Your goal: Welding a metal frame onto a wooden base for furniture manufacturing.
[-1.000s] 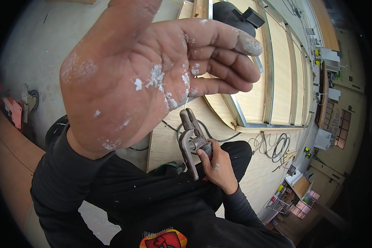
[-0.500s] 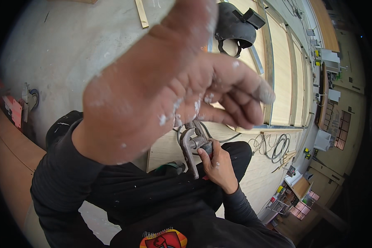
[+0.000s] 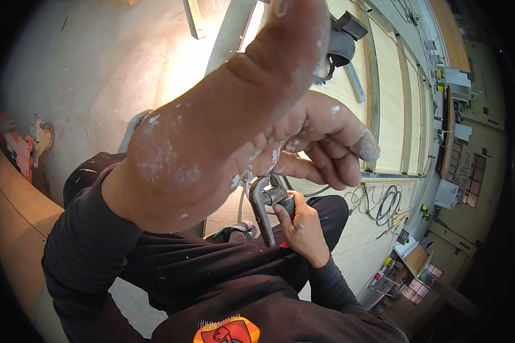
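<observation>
Loosely, the left grip (image 3: 229,151) gapes, fingers half-curled, while the right grip (image 3: 304,228) clasps a metal clamp (image 3: 258,204).

We see one left hand (image 3: 223,140), one right hand (image 3: 304,230) — and one metal tool (image 3: 258,207).
Around them we count two dark sleeves (image 3: 80,243), two trouser knees (image 3: 333,212), one shirt emblem (image 3: 228,332), one black helmet (image 3: 342,48), one coil of cable (image 3: 385,206) and one red piece of equipment (image 3: 20,155) — while the small items along the wall (image 3: 447,193) are too tiny for us to number.
</observation>
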### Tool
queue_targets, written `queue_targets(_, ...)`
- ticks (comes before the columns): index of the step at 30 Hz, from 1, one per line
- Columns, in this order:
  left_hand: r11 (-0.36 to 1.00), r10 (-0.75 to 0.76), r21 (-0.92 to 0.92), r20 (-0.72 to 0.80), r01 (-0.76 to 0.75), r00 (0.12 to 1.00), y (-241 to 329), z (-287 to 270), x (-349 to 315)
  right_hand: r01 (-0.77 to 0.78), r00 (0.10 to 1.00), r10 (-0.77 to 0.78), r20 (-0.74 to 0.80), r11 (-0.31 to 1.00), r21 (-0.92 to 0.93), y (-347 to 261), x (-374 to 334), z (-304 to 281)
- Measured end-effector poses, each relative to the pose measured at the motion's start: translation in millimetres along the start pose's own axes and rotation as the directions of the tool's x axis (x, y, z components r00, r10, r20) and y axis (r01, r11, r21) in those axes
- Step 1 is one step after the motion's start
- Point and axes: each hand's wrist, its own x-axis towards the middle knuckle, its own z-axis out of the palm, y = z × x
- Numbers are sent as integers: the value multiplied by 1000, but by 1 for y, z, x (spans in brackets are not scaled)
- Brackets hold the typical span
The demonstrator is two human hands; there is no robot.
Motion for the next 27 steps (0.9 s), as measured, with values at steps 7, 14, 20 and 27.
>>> queue_targets(7,987,37,159,-141,-15,989,-1,-1,-3,96,995,-98,24,992,79,-8,-3,-7)
queue_targets(14,977,185,157,-271,-146,945,7,-12,1,37,999,-37,2,997,73,-8,-3,-3)
queue_targets(20,975,199,161,-310,-155,930,5,-11,0,89,993,-85,-84,995,40,-4,0,1)
queue_targets(27,961,165,239,-101,-137,981,11,-19,-1,74,994,-70,-85,996,41,-4,1,0)
